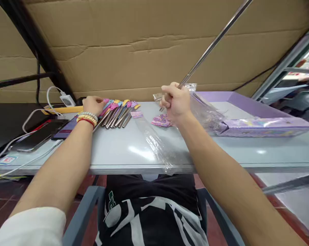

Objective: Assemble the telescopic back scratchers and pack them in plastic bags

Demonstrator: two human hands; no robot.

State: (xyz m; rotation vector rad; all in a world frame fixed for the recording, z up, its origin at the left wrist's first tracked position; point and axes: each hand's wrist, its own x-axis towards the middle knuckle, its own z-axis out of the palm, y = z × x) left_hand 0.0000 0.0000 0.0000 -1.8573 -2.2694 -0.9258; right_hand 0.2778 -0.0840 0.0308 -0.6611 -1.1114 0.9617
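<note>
Several back scratchers (117,115) with metal handles and colourful hand-shaped heads lie in a row on the white table. My left hand (94,105) is at the left end of this row, its fingers curled at a pink head; the grip is partly hidden. My right hand (177,100) is closed round a thin, shiny metal rod (210,48) that slants up to the right. A narrow tip pokes out below the fingers. Beneath that hand lie small pink printed cards (161,120). A clear plastic sleeve (154,140) with a pink header stretches to the table's front edge.
A shallow purple box (262,126) stands at the right, with clear plastic bags (205,111) against its left side. Phones (33,136), white cables and a charger (67,100) occupy the left end. Cardboard (134,48) walls off the back. A chair's armrest (84,215) is below.
</note>
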